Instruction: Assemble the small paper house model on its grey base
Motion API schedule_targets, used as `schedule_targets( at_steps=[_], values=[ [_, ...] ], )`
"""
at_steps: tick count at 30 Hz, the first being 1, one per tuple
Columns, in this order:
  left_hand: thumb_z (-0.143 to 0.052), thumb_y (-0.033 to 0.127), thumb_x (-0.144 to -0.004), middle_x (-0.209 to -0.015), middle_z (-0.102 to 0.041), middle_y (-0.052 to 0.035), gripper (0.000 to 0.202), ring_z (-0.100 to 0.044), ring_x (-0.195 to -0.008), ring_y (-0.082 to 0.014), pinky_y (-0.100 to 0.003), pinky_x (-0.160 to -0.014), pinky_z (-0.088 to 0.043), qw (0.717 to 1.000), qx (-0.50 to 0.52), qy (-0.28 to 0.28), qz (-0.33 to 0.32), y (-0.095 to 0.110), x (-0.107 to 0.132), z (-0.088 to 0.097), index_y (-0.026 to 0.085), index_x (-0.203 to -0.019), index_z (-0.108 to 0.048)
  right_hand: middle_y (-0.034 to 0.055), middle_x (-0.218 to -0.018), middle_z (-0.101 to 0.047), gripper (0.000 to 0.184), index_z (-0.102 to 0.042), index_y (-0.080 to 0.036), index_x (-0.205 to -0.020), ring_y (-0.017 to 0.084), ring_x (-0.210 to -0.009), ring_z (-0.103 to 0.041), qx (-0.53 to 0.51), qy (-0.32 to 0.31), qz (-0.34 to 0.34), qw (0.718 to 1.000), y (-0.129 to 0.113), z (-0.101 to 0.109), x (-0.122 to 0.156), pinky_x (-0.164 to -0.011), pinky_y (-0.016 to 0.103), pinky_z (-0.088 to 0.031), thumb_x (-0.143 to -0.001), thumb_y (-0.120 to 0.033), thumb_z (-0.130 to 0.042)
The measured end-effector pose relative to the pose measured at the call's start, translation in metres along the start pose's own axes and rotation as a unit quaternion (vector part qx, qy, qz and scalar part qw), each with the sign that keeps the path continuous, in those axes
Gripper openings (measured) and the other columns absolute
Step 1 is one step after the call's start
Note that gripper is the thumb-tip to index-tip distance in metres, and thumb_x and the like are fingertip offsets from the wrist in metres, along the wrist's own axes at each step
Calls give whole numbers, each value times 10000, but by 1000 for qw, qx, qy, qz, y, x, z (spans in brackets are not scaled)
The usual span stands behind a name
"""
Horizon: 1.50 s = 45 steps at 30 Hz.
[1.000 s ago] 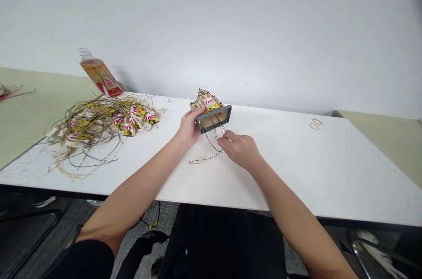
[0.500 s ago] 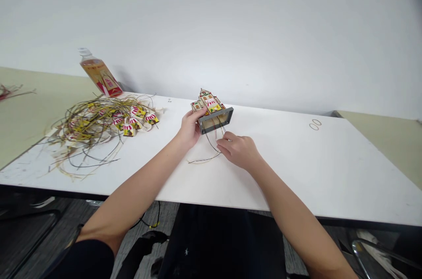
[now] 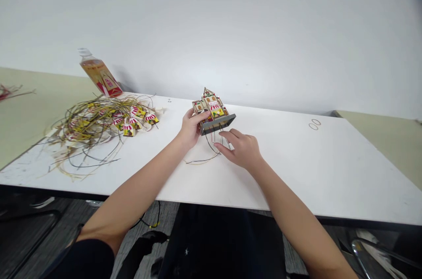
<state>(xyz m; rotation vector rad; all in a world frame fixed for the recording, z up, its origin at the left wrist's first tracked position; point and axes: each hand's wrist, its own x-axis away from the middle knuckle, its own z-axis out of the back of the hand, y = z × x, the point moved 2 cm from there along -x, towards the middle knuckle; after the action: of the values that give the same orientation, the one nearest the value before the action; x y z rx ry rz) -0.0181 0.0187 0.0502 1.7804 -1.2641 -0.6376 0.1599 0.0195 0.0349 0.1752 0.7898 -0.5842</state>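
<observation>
My left hand (image 3: 191,128) grips a small painted model house (image 3: 216,108) by its left side, thumb across the front. The house is tilted back over the table, and its grey base (image 3: 218,125) faces me. Several thin wires (image 3: 214,136) hang out from under the base; dark and yellowish ends trail on the table to the left. Just below the base, my right hand (image 3: 242,149) is beside the wires with thumb and forefinger apart. Some wires pass behind or between its fingers, but it does not close on them.
On the left of the white table (image 3: 296,173) lies a tangled pile of wires (image 3: 95,116) with several small striped-awning pieces (image 3: 128,129). A bottle of amber drink (image 3: 102,77) stands behind it. Two thin rings (image 3: 314,124) lie at the right. A white wall (image 3: 250,28) rises behind.
The house has tipped more upright, so its hollow underside shows less. My right thumb and fingers have parted from their pinch at the wires.
</observation>
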Motion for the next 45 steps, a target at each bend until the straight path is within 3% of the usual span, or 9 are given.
schedule_targets(
  at_steps=[5, 13, 20, 26, 33, 45],
  values=[
    [-889, 209, -461, -976, -735, -69, 629, -707, -911, -288, -428, -836, -580, 1000, -9, -7, -13, 0, 3, -2, 170, -1020, -603, -20, -634, -622, 235, -705, -191, -843, 46, -496, -490, -5, 60, -7, 998, 0, 4, -1, -478, 221, -273, -919, -366, -568],
    [-889, 191, -429, -995, -703, -43, 756, -680, -958, -279, -428, -836, -570, 998, -37, -41, -43, 0, 5, -3, 204, -1109, -558, -21, -566, -583, 211, -674, -170, -809, 42, -462, -444, -36, 114, -44, 992, 0, 11, -4, -472, 186, -327, -917, -293, -540],
    [-884, 186, -448, -1043, -684, -71, 838, -673, -928, -264, -392, -789, -568, 994, -61, -82, -49, -4, 5, 0, 206, -1204, -523, 4, -636, -641, 209, -667, -161, -837, 45, -484, -479, -62, 112, -101, 987, 2, 12, -6, -465, 182, -327, -920, -288, -524],
    [-902, 192, -422, -1100, -668, -75, 910, -666, -962, -262, -363, -809, -553, 991, -74, -96, -63, -2, 7, -2, 221, -1240, -506, 5, -640, -642, 215, -673, -160, -834, 50, -494, -485, -69, 92, -111, 987, 2, 9, -7, -482, 185, -336, -915, -290, -522],
    [-901, 186, -460, -1077, -669, -55, 921, -670, -902, -214, -278, -725, -545, 982, -107, -104, -112, -1, 10, -3, 239, -1273, -470, 2, -639, -629, 211, -680, -157, -841, 53, -494, -476, -75, 82, -118, 987, 1, 8, -6, -490, 184, -341, -907, -280, -522],
    [-902, 198, -498, -1109, -655, -61, 962, -659, -910, -210, -289, -762, -538, 980, -120, -116, -110, -5, 12, -1, 259, -1335, -433, -3, -623, -633, 221, -711, -159, -827, 52, -497, -491, -82, 93, -121, 985, 1, 9, -6, -488, 187, -354, -904, -271, -536]
  ],
)
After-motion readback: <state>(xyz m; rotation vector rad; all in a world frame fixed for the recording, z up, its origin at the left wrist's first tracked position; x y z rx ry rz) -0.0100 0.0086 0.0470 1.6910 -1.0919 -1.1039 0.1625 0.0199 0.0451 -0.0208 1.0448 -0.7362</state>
